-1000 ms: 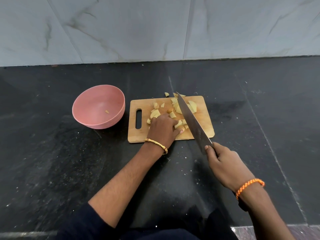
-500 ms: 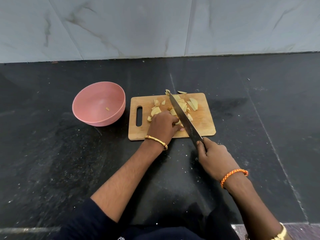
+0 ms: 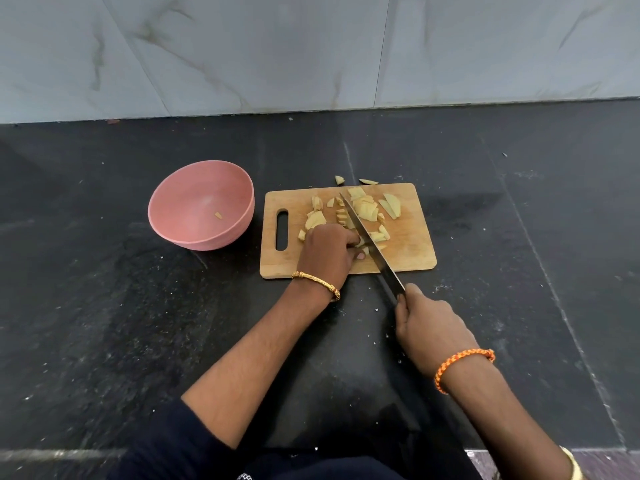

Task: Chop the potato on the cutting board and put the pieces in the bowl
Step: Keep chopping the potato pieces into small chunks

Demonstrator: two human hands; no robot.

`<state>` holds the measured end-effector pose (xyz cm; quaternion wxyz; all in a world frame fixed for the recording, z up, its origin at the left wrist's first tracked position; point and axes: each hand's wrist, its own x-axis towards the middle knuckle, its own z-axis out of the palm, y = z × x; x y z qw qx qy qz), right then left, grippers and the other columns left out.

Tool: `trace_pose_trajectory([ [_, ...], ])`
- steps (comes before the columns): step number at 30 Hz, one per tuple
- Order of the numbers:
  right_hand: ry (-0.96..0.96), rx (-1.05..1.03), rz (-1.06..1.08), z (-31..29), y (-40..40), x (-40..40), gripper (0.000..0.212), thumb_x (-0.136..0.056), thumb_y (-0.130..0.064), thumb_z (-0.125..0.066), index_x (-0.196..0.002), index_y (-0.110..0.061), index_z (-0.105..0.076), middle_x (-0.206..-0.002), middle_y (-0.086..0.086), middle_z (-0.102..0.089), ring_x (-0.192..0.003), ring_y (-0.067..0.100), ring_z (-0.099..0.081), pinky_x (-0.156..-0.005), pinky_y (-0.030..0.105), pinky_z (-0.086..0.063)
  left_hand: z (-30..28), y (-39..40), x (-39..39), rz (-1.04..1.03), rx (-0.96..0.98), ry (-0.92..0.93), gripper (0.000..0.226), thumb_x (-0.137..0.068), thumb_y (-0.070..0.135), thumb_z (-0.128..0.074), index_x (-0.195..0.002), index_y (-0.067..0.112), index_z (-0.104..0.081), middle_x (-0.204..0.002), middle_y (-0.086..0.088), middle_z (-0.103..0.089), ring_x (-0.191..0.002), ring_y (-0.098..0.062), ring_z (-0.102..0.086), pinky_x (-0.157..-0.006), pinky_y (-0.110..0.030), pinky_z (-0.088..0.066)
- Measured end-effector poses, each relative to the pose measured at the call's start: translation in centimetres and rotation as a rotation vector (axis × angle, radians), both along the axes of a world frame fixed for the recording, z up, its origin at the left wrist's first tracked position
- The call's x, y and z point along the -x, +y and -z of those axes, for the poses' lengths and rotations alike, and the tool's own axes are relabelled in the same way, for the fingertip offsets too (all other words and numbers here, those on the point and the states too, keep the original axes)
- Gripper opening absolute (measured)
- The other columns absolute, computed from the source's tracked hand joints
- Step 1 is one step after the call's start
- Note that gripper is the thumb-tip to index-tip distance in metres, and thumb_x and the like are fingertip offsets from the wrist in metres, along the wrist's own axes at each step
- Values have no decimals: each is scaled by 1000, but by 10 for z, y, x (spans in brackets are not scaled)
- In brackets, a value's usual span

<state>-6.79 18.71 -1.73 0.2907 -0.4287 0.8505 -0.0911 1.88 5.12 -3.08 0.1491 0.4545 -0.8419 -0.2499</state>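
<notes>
Steel knife (image 3: pixel 372 242) lower through pale potato chunks (image 3: pixel 363 211), both hands gripping.

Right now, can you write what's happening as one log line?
step: chopping | right hand: grips knife | left hand: holds potato pieces on cutting board | bowl: one piece inside

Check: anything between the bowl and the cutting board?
Nothing: head view shows only a narrow strip of bare dark counter between the bowl and the cutting board.
</notes>
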Motion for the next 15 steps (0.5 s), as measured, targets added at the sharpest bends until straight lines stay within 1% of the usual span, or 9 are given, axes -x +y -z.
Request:
trace_pose_trajectory([
  [3,-61,53,39,-1,15,8,28,-99,-35,-30,-84,-17,-45,-72,9,-57,-71,31,-58,-68,39,-50,1,-2,-1,-30,-22,44,21,-80,18,-70,-100,10,-72,-98,-9,-73,-96,-22,-64,-91,-33,-48],
  [6,-126,149,87,-2,21,12,30,-99,-34,-34,-77,-17,-47,-62,6,-55,-61,26,-54,-61,38,-46,2,-3,0,-51,-55,81,23,-77,16,-74,-99,9,-73,-97,-8,-73,-95,-19,-65,-89,-28,-50],
  [8,-132,198,93,-2,17,10,30,-99,-34,-34,-76,-18,-46,-61,7,-54,-59,27,-54,-60,39,-46,3,-3,-1,-80,-63,106,26,-74,17,-76,-99,9,-72,-92,-7,-74,-90,-17,-66,-85,-27,-51],
  [11,-112,212,78,-2,9,8,29,-98,-35,-33,-80,-18,-47,-64,9,-56,-64,30,-57,-63,42,-49,3,-2,-1,-108,-55,114,33,-73,19,-77,-104,10,-70,-87,-6,-73,-88,-16,-65,-82,-25,-50],
  [15,-79,196,35,-3,1,10,27,-99,-34,-32,-85,-19,-49,-67,8,-58,-65,31,-59,-62,41,-50,0,-2,0,-99,-51,105,40,-74,17,-76,-112,13,-66,-80,-3,-74,-83,-15,-67,-85,-30,-52],
])
